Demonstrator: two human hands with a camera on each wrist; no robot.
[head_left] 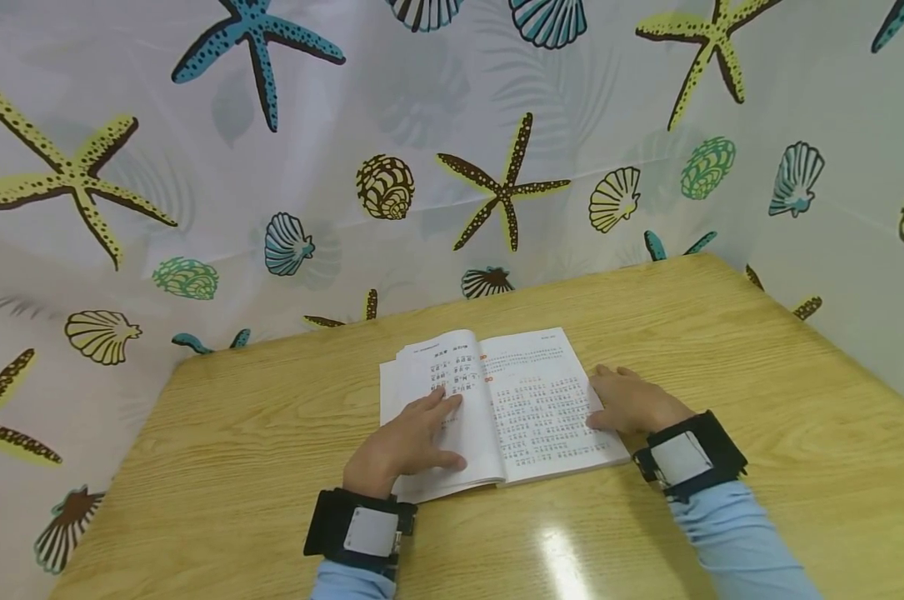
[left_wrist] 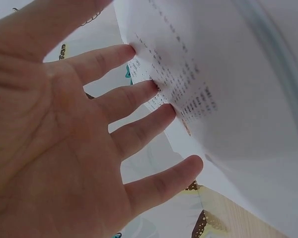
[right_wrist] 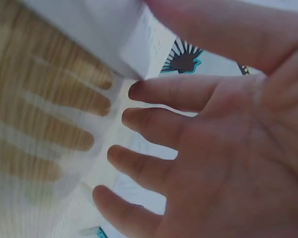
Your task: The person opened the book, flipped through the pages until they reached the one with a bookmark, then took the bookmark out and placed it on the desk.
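Note:
An open book [head_left: 530, 400] with printed pages lies on the wooden table, its spine running between the two hands. My left hand [head_left: 410, 442] rests on the left page, fingers spread. In the left wrist view several fingertips of that left hand [left_wrist: 89, 124] touch the printed paper [left_wrist: 188, 74]. At the book's right edge is my right hand [head_left: 635, 402], its thumb on the right page. The right wrist view has this right hand [right_wrist: 208, 129] with straight, spread fingers, the index fingertip by the book's edge [right_wrist: 124, 49] and the others just beside the table surface.
The wooden table [head_left: 257, 450] extends around the book on all sides. A white cloth [head_left: 422, 92] printed with starfish and shells hangs behind it and along both sides. Each wrist wears a black band [head_left: 691, 458] with a pale plate.

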